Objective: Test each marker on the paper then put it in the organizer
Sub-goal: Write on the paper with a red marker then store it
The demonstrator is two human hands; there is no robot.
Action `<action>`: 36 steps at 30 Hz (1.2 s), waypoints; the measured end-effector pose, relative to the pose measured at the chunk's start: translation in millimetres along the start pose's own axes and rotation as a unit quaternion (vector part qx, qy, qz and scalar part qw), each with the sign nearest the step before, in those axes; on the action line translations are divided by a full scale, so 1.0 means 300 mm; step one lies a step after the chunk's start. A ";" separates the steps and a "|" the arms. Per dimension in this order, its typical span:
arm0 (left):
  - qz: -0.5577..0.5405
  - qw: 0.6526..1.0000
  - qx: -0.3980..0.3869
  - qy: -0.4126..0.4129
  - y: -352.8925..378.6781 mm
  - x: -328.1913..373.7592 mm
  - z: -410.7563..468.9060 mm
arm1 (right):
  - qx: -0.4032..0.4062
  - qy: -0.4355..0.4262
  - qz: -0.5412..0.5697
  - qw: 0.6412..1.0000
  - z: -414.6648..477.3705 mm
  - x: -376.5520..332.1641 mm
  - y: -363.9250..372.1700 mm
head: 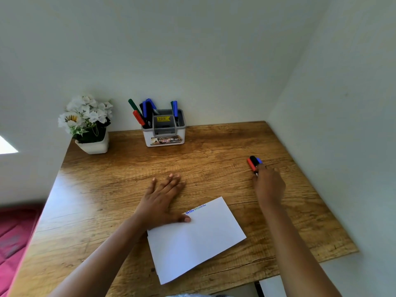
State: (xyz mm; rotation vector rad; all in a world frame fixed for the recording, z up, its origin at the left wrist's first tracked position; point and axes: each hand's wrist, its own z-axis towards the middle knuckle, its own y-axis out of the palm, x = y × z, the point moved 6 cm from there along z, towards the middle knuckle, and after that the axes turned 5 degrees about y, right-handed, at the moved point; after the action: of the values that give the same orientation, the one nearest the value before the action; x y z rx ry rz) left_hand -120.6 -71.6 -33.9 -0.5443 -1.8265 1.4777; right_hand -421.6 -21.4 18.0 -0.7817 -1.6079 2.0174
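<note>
Three markers waiting mid-right, right hand closing on them, grip unclear; left hand flat, pinning paper; organizer upper-center holding most already.

1. White flowers in white pot, at 10 o'clock on wooden table, hard against wall.
2. Pink fabric at 8 o'clock, beside table's left edge.
3. Bright patch at 9 o'clock, frame edge.

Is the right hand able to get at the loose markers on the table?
Probably yes: the right hand is already at the markers, fingers touching them, with nothing in between.
</note>
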 end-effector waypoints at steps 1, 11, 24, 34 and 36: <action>-0.002 1.000 -0.002 0.005 -0.003 0.003 -0.002 | -0.001 -0.002 -0.004 1.000 0.001 -0.002 0.005; -0.041 0.998 0.007 0.054 -0.002 0.024 -0.014 | -0.073 -0.016 0.103 0.992 -0.092 -0.094 -0.008; -0.785 0.559 0.219 -0.152 -0.136 0.154 0.037 | -0.092 -0.193 0.294 0.932 -0.351 -0.362 -0.158; -0.822 0.459 0.262 -0.212 -0.166 0.153 0.029 | -0.205 -0.125 0.395 0.887 -0.361 -0.395 -0.169; -0.838 0.380 0.314 -0.234 -0.180 0.066 0.007 | -0.272 -0.091 0.435 0.853 -0.384 -0.378 -0.159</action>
State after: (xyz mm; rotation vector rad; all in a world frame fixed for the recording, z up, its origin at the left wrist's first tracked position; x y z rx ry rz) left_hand -129.3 -72.9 23.0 1.8221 -0.8381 0.4547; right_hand -260.4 -1.2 63.4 -1.8515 -2.2478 2.2254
